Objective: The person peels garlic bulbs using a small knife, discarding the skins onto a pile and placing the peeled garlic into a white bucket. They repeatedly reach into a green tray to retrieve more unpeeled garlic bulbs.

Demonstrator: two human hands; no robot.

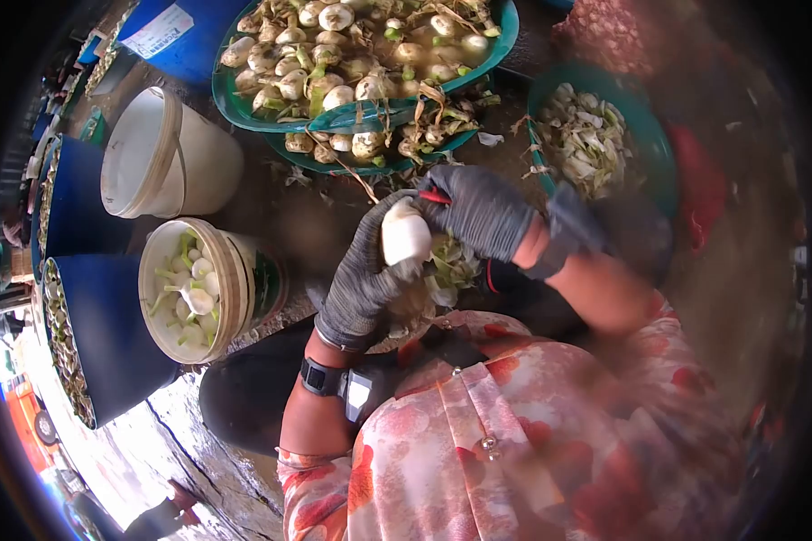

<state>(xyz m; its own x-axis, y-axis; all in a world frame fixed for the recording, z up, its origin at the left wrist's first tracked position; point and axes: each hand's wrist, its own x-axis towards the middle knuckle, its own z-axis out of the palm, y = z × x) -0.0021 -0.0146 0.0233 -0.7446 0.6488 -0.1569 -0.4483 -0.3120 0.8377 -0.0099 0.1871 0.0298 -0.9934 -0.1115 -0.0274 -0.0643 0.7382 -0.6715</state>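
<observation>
In a grey glove, my left hand (361,279) is wrapped round a peeled white onion bulb (406,234), held in front of my chest. My right hand (483,212), also gloved, is closed on a small red-handled tool (435,196) at the bulb's upper right; its blade cannot be made out. Below the hands, pale green peelings (451,266) lie partly hidden. Just ahead, a green basin (505,41) holds unpeeled bulbs, with another basin of bulbs beneath it. At the left, a white bucket (221,270) contains peeled bulbs with green stems.
An empty white bucket (167,167) stands behind the filled one. Blue drums (108,334) line the left side. A green tub (654,153) of white peelings sits at the right, near a red mesh sack (697,185). Another heap of bulbs (609,32) is at the upper right.
</observation>
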